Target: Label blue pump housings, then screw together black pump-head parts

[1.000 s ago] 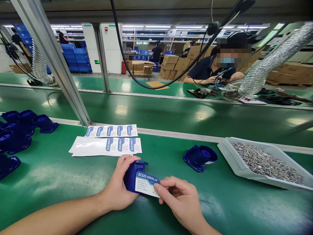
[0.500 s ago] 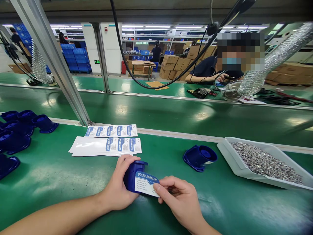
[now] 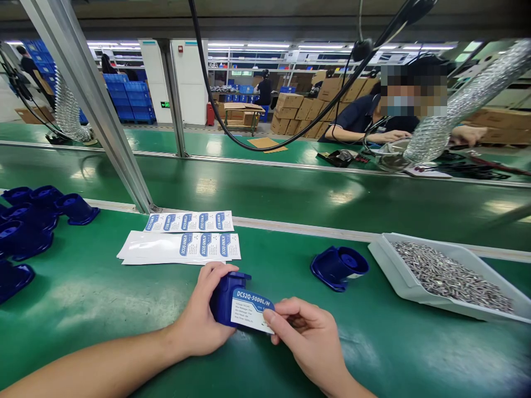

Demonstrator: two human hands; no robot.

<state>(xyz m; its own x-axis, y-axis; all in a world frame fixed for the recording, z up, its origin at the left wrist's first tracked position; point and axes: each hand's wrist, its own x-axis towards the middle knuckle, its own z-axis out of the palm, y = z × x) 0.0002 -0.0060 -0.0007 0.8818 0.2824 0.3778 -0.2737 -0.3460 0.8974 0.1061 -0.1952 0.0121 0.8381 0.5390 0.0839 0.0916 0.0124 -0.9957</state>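
Note:
My left hand (image 3: pixel 209 315) is wrapped round a dark blue plastic pump housing (image 3: pixel 223 301), tilted above the green bench. Between thumb and fingers, my right hand (image 3: pixel 309 337) pinches the right end of a blue-and-white label (image 3: pixel 251 310) printed "DC52Q-5000L/H". The label's left edge lies against the housing's side, and its right part stands off it. Behind my hands lie sheets of labels (image 3: pixel 155 246), with some backing bare. Another blue housing (image 3: pixel 338 267) rests to the right with a pale patch low on its side.
A white tray (image 3: pixel 398 284) of small metal screws stands at the right. Several blue housings (image 3: pixel 25 218) cluster at the left. A metal post (image 3: pixel 95 110) rises at the bench's back edge. Across the belt, a person (image 3: pixel 357 119) works beside a silver duct (image 3: pixel 468 105).
My right hand and the label have shifted slightly right. My left hand stays around the housing. The person opposite has moved right and now reaches one arm out past the duct.

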